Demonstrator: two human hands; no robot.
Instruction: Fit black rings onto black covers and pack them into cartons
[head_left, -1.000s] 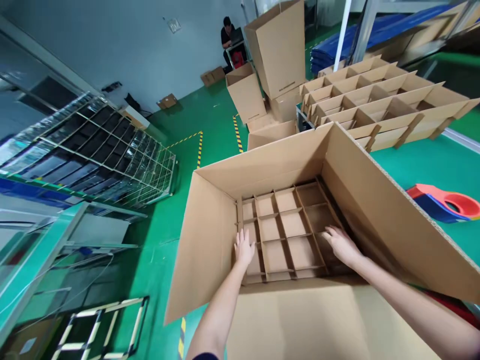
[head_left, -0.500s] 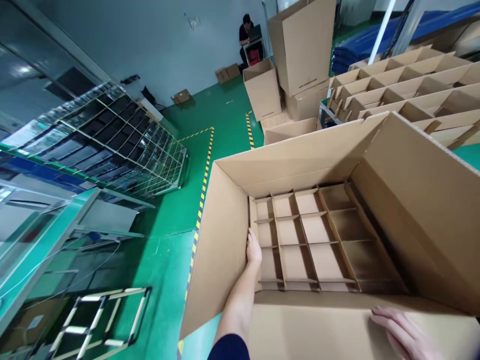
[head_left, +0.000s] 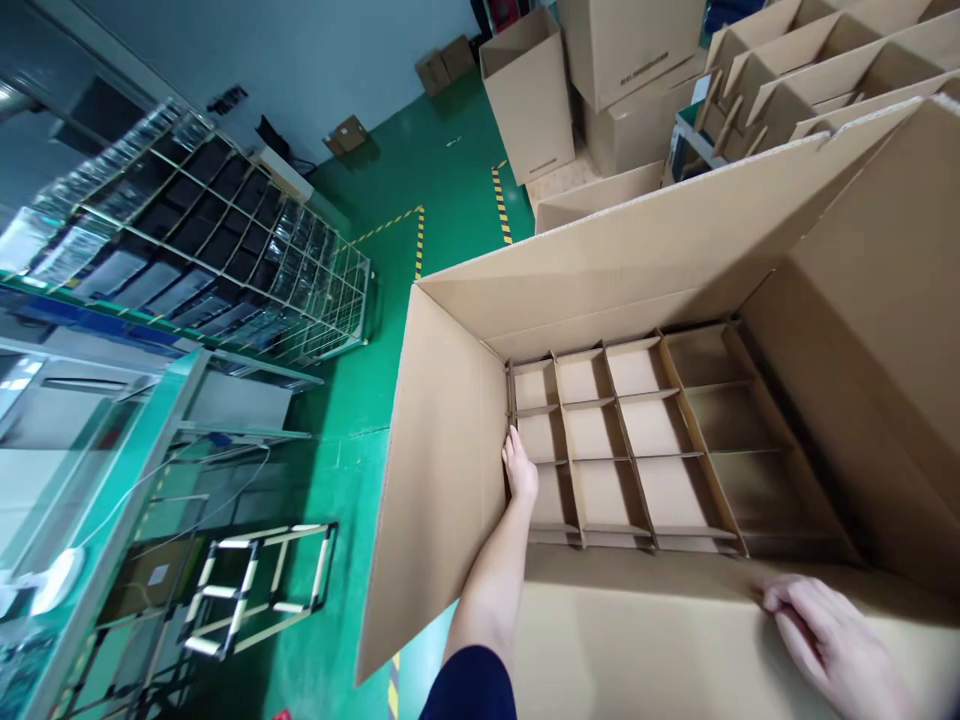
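Note:
A large open cardboard box point(head_left: 442, 470) stands in front of me, with a grid of cardboard dividers point(head_left: 622, 465) low inside it. My left hand point(head_left: 520, 468) reaches in at the left side. Its fingers are stretched out, touching the divider grid's left edge beside the box wall; the fingertips are partly hidden there. Over the box's near wall, my right hand point(head_left: 832, 640) is curled, its fingers folded in and nothing visible in them. The grid's right edge stands a little apart from the box's right wall.
More divider grids point(head_left: 832, 60) are stacked at the upper right. Tall cardboard boxes point(head_left: 529, 100) stand beyond the box. To the left are a wire cage cart point(head_left: 225, 240) with dark wrapped goods, a green-edged workbench point(head_left: 150, 460) and a pipe frame point(head_left: 262, 590) on the green floor.
The view has tilted down and shifted, so the box appears larger. My right hand's fingers, stretched out before, are now curled. My left hand stays at the grid's left edge.

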